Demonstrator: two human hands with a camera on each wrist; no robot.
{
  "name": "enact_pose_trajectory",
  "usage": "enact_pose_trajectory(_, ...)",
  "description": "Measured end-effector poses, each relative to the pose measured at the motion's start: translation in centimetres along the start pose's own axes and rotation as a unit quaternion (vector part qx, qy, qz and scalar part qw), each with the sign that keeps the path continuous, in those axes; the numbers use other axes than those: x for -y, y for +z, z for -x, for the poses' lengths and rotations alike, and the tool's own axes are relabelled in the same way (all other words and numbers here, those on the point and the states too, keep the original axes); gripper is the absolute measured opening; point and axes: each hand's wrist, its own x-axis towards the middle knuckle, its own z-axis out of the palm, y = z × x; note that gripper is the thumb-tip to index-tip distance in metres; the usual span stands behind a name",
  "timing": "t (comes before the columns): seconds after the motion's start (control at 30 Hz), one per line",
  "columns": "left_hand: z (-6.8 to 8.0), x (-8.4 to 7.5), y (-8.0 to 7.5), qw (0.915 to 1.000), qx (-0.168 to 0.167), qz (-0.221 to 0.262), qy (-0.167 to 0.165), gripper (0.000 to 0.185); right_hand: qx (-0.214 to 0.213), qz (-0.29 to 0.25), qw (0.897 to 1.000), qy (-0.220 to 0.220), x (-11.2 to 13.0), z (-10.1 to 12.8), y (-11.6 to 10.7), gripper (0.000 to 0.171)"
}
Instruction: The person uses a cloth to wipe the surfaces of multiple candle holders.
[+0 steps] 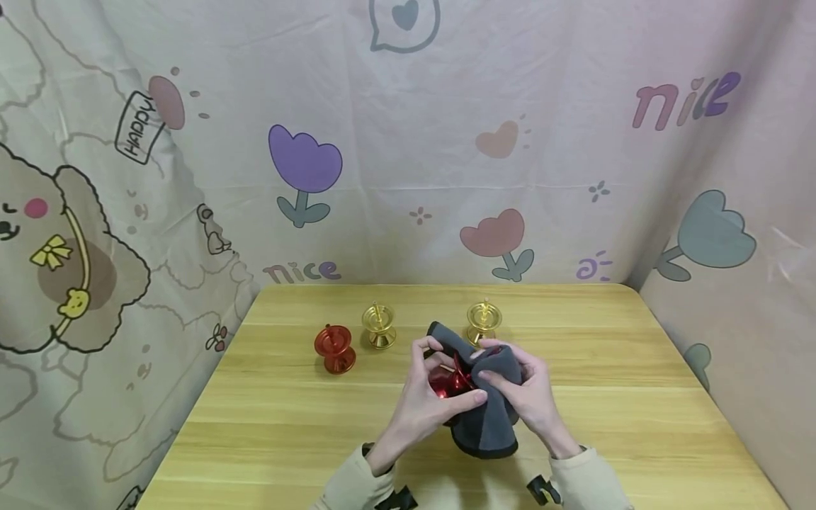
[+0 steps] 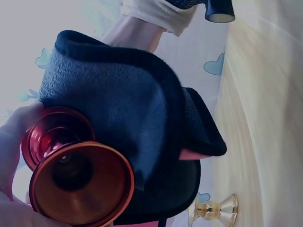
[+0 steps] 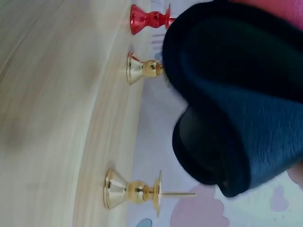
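Observation:
My left hand (image 1: 417, 402) grips a shiny red metal candlestick (image 2: 81, 184) above the table, its hollow base facing the left wrist camera. With my right hand (image 1: 534, 391) I pinch a dark grey cloth (image 1: 473, 423) with black edging, folded over and against the candlestick's upper part. The cloth hides the spike end of the candlestick in the left wrist view. My left fingers also reach the cloth's upper edge in the head view. In the right wrist view the cloth covers most of my right hand.
Toward the back of the wooden table (image 1: 255, 432) stand another red candlestick (image 1: 335, 348), a gold candlestick (image 1: 379, 327) beside it, and a second gold candlestick (image 3: 137, 191) just beyond the cloth. A printed curtain (image 1: 395, 142) hangs behind the table and along both sides.

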Motion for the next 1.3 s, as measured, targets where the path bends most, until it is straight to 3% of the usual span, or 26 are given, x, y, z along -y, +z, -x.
enact_pose_trajectory(0.17,-0.1,0.1,-0.4,0.9993,-0.008,0.037,-0.006,0.07,0.006,0.091,0.994,-0.064,-0.4,0.5,0.3,0.026)
enact_pose_trajectory(0.33,-0.1,0.2,-0.8,0.9985,-0.014,0.052,-0.012,0.07,0.023,0.151,0.98,-0.126,-0.4,0.7,0.4,0.034)
enact_pose_trajectory(0.5,-0.1,0.2,-1.1,0.9967,-0.032,0.069,-0.028,0.07,0.052,0.194,0.958,-0.202,-0.1,0.8,0.4,0.047)
enact_pose_trajectory(0.63,-0.2,0.2,-1.2,0.9945,-0.048,0.088,-0.028,0.067,0.06,0.213,0.945,-0.242,0.2,0.8,0.6,0.035)
enact_pose_trajectory(0.73,-0.2,0.2,-1.2,0.9933,-0.051,0.098,-0.033,0.065,0.042,0.221,0.936,-0.27,0.3,0.6,1.1,0.032)
enact_pose_trajectory(0.97,-0.1,0.0,-0.8,0.988,-0.053,0.127,-0.07,0.062,-0.041,0.248,0.906,-0.341,-0.3,0.0,2.3,0.023)
enact_pose_trajectory(1.1,0.2,0.0,-0.8,0.9891,-0.026,0.127,-0.07,0.065,-0.048,0.237,0.904,-0.352,-0.9,-0.3,2.0,0.018)
enact_pose_trajectory(1.3,0.9,-0.2,-1.3,0.996,0.053,0.067,-0.024,0.093,-0.037,0.151,0.926,-0.345,-1.7,-0.7,0.8,0.018)
